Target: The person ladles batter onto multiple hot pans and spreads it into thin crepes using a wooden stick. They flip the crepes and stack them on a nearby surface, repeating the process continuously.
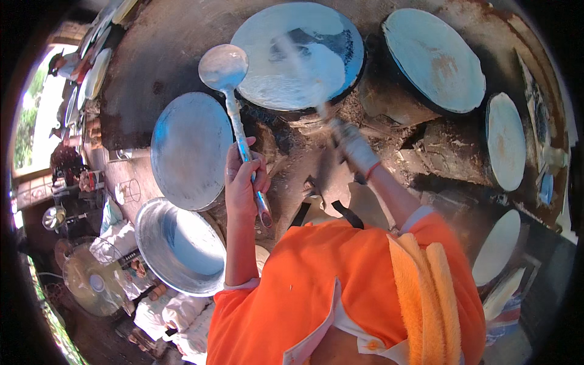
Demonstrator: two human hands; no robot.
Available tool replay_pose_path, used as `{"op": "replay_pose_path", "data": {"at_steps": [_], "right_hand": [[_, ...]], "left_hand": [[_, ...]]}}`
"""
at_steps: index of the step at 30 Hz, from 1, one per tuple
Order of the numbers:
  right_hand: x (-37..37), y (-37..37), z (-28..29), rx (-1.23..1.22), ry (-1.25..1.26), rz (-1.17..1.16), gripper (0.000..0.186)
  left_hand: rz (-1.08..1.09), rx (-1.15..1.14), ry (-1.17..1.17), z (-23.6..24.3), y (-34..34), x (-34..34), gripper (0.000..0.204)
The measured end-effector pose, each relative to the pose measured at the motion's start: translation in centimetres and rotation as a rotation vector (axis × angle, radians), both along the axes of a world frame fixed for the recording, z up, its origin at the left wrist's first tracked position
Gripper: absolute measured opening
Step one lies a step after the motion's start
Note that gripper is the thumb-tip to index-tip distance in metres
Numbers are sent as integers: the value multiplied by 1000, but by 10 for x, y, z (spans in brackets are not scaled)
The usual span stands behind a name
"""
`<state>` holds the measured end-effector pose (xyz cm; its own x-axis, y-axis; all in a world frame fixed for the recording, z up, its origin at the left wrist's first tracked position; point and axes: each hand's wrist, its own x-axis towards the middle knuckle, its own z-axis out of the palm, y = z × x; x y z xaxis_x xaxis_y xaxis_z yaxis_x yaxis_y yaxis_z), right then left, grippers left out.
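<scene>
My left hand grips the long handle of a metal ladle, whose round bowl is raised left of the back middle griddle. My right hand, in a pale glove, is closed on a long tool, blurred by motion, that reaches over that griddle. White batter covers much of the griddle, around a dark patch. A round griddle with a grey surface lies left of my left hand, above a large metal basin holding pale liquid.
More griddles with pale sheets line the right. A standing fan and white sacks are at lower left. Another person is far off at the upper left, by a bright opening.
</scene>
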<state>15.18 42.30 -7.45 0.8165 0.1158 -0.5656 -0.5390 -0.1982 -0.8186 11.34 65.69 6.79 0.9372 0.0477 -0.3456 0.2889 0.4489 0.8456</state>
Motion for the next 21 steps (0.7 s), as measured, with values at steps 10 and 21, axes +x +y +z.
{"op": "replay_pose_path", "data": {"at_steps": [10,21], "right_hand": [[24,-100,7,-375,-225,147,47],[38,-148,-9,-200,-135,89,43]], "left_hand": [[-74,92,26,-4,-12,15,35],[-116,79,98,-5,-65,41,32]]}}
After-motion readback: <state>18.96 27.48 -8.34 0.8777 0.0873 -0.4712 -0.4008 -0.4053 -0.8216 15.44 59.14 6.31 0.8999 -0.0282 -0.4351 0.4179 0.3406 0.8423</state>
